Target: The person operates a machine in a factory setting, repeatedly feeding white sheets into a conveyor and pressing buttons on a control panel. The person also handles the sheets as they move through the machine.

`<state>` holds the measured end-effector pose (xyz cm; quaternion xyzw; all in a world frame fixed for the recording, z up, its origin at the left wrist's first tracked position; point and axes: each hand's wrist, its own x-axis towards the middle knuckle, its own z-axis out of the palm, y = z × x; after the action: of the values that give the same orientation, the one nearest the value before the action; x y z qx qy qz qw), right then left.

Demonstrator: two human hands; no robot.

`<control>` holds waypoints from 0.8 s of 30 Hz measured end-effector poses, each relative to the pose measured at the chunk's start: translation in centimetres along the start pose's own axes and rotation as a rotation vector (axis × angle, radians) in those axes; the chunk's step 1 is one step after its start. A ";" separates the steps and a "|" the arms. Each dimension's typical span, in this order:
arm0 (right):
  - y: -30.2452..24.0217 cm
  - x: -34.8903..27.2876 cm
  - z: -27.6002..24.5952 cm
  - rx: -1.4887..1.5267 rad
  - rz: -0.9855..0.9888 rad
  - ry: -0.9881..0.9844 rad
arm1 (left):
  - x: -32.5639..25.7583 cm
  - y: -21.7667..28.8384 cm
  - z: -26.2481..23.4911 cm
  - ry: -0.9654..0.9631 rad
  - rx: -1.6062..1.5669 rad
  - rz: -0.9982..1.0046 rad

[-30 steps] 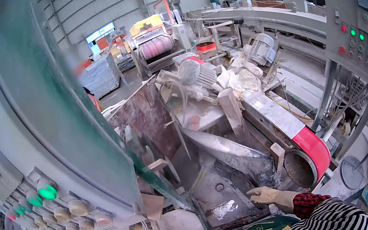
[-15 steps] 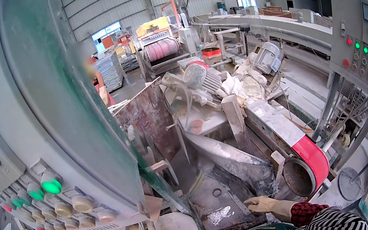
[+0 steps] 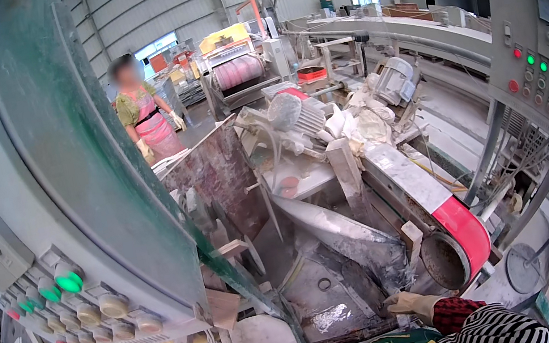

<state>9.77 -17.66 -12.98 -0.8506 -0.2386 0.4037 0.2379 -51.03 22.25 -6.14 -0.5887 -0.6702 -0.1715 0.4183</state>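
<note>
My right hand (image 3: 412, 304), in a cream rubber glove, reaches in at the lower middle. Its fingers point left, apart, with nothing visible in them. Just beyond it is the lower end of a worn, dust-coated metal chute (image 3: 345, 236). To its right sits a belt machine with a red end guard (image 3: 463, 230) and a round, dirty drum (image 3: 444, 260). Left of the fingers lies a wet, grimy metal plate (image 3: 326, 295) with a small ring on it. My left hand is not in view.
A grey control cabinet (image 3: 112, 273) with green-lit buttons fills the left. Another control panel (image 3: 540, 62) stands at right. Dusty motors (image 3: 297, 112) lie ahead. A co-worker in a pink apron (image 3: 154, 123) stands at the back left, near a roller machine (image 3: 239, 73).
My right hand has shifted slightly right. The co-worker, mostly hidden behind the cabinet before, now shows fully. The view has turned a little.
</note>
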 end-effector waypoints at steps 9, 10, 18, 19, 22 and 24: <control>5.1 -3.6 -2.1 -0.054 0.260 0.031 | -0.9 -0.5 -2.0 -0.036 0.014 0.012; 3.6 -4.5 -2.7 -0.086 0.272 0.015 | -0.9 -0.5 -2.0 -0.028 0.021 0.015; 7.0 -0.4 -0.1 0.091 0.271 0.034 | -0.4 0.6 -3.9 -0.054 0.033 -0.020; 5.9 -0.2 -0.3 0.075 0.259 0.017 | -0.3 0.5 -4.5 -0.067 0.018 -0.032; 5.3 0.8 -0.8 -0.062 0.163 -0.040 | -0.4 0.4 -4.5 -0.096 -0.029 -0.064; 7.3 2.7 -0.7 -0.182 0.087 -0.067 | -0.2 1.0 -4.9 -0.131 -0.111 -0.082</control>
<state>13.41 -21.85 -18.47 -0.8642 -0.2449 0.4186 0.1339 -48.39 18.84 -3.64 -0.5930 -0.7090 -0.1863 0.3332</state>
